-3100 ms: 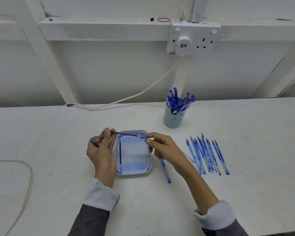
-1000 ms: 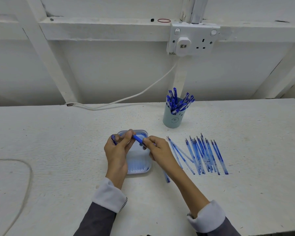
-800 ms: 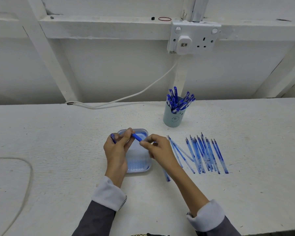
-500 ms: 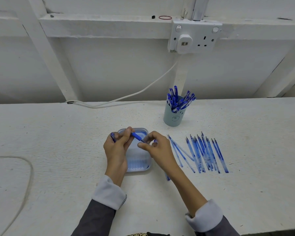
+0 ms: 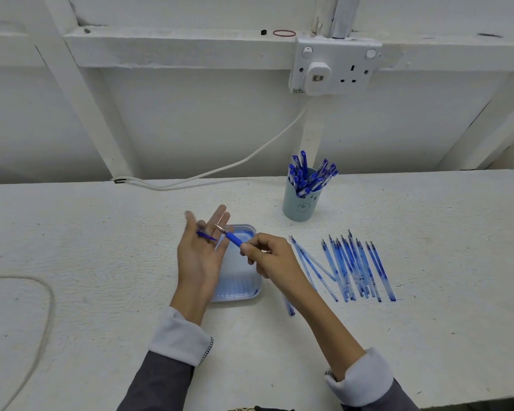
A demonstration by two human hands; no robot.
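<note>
My right hand pinches a blue pen by its barrel, the metal tip pointing up-left toward my left fingers. My left hand is spread open, palm up, above the left edge of a clear plastic tray. A small blue pen cap lies on the left hand's fingers. To the right, several clear-blue pen parts lie in a row on the white table.
A pale blue cup full of blue pens stands behind the tray. Another pen lies under my right forearm. A white cable runs from the wall socket along the table's back. A cord loops at the left.
My left hand let go of the pen and opened flat, palm up. My right hand now holds the pen alone, its metal tip now showing.
</note>
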